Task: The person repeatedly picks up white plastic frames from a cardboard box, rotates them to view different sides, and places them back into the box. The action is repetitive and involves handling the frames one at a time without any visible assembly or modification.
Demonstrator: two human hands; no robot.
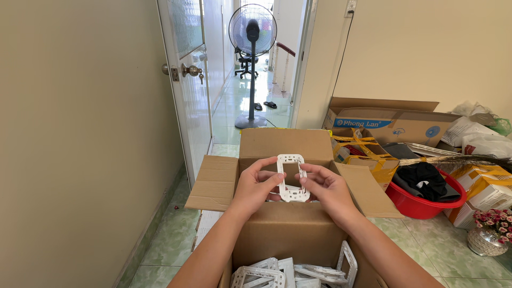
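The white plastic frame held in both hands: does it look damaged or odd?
No damage shows on the white plastic frame. The left hand and right hand pinch its sides, upright above the open brown cardboard box.

You see a bright, sharp picture: daylight comes through the open doorway (256, 58) behind the fan (252, 29) and shines on the floor tiles (242, 101). Shadows are soft; edges bend slightly.
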